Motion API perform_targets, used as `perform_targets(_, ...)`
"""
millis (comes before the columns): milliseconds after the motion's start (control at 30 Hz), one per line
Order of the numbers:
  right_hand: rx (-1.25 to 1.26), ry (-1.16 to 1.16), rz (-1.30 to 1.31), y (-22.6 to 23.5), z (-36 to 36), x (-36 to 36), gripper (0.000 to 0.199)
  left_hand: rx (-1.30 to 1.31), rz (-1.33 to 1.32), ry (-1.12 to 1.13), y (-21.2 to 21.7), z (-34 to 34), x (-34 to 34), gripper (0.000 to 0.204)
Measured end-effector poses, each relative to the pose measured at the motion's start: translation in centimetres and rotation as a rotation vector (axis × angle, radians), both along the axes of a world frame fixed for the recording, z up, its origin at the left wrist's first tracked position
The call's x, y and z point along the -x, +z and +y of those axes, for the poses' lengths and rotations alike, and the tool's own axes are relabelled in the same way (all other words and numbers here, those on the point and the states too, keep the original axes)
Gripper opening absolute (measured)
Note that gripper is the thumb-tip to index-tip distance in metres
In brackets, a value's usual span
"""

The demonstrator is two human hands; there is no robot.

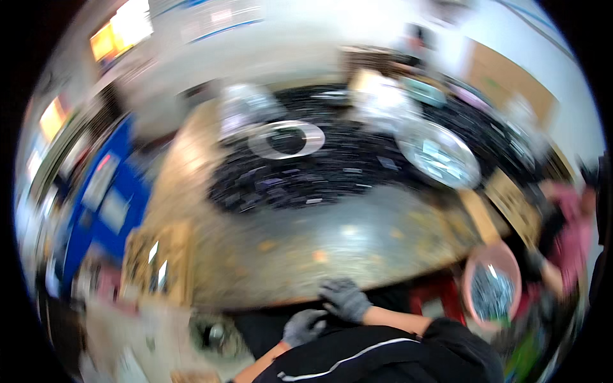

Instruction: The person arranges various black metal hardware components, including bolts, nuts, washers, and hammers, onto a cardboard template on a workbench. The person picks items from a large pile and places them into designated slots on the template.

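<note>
My left hand point(303, 328), in a grey glove, is low in front of the table's near edge. Its fingers and thumb look parted, with nothing seen between them. Just right of it and a little higher, my right hand point(345, 300), gloved alike, reaches the near edge of the worktable point(287, 255). Its fingers look loosely spread, and no held thing shows. Motion blur softens both hands. Beyond them a wide spread of small dark pieces point(338, 172) covers the far part of the table. A pale flat ring point(308, 142) lies on it.
A round metal tray point(469, 167) with shiny pieces sits at the right. Near a co-worker in a pink sleeve point(573, 236) is a pink basin point(472, 258) of metallic pieces. Clear plastic bags point(246, 105) stand farther back. Left are a cardboard-coloured board point(182, 262) and a blue panel point(121, 198).
</note>
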State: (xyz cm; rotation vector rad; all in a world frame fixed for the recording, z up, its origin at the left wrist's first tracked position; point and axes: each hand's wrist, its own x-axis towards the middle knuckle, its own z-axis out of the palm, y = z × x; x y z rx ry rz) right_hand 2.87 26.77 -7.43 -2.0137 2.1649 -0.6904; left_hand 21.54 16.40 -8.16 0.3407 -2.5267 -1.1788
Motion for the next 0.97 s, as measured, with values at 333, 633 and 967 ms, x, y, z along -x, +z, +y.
perform_targets(333,0.208,-0.71,-0.009,-3.4,5.4,4.6,0.042,0.131,0.131,-0.005,1.5,-5.2,8.2,0.031)
perform_targets(633,0.933,-1.874,0.008,-2.1,24.8,11.7,0.024,-0.149,0.077,-0.08,-0.4,-7.5,12.3,0.027)
perform_targets(967,1.067,-0.601,-1.797,-1.3,34.0,16.5,0.074,-0.222,-0.004,-0.166,-1.4,-7.4,13.8,0.036)
